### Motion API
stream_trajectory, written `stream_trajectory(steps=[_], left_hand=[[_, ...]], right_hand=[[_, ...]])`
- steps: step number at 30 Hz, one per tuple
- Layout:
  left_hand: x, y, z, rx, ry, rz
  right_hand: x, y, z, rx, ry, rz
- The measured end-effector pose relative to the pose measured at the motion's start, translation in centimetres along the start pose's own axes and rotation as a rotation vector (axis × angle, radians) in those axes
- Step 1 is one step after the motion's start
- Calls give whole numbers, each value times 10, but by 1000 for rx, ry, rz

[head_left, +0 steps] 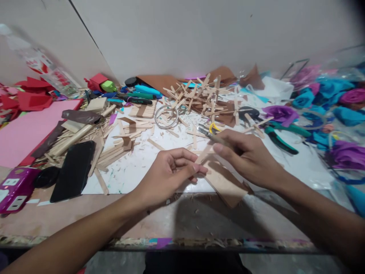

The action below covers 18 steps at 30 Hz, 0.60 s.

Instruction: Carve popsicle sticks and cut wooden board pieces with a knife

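My left hand [173, 169] pinches a wooden craft stick [203, 155] near its lower end, thumb against fingers. My right hand [242, 156] is closed around a cutter knife [211, 135], whose metal end points up and to the left. The right thumb rests close to the stick's upper end; whether it touches is unclear. Under the hands lies a flat piece of light wood [226, 184], slanting toward the table's front edge. A yellow loop [214, 127] shows beside the knife; what it belongs to is unclear.
Beyond the hands lies a heap of joined craft sticks [199, 97]. A metal ring [166, 116], loose sticks [114, 154] and a black phone [73, 171] lie leftward. Green-handled pliers [281, 140] and crepe paper flowers [322, 95] are at right. White paper [137, 179] covers the middle.
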State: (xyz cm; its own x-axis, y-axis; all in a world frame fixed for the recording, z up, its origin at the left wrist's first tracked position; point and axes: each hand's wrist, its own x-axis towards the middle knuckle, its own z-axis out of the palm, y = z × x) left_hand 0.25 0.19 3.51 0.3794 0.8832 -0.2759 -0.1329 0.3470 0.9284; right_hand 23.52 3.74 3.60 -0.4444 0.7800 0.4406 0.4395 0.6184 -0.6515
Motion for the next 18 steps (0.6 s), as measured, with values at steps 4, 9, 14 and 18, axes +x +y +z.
stream_trajectory(steps=[4, 9, 14, 18], left_hand=[[3, -6, 2, -126, 154, -1], [5, -4, 4, -143, 252, 78], [4, 0, 4, -76, 293, 132], [2, -1, 3, -34, 283, 150]], right_hand=[[-4, -5, -6, -180, 5, -103], [-7, -12, -7, -318, -90, -225], [-9, -12, 1, -390, -124, -248], [-9, -13, 2, -416, -98, -237]])
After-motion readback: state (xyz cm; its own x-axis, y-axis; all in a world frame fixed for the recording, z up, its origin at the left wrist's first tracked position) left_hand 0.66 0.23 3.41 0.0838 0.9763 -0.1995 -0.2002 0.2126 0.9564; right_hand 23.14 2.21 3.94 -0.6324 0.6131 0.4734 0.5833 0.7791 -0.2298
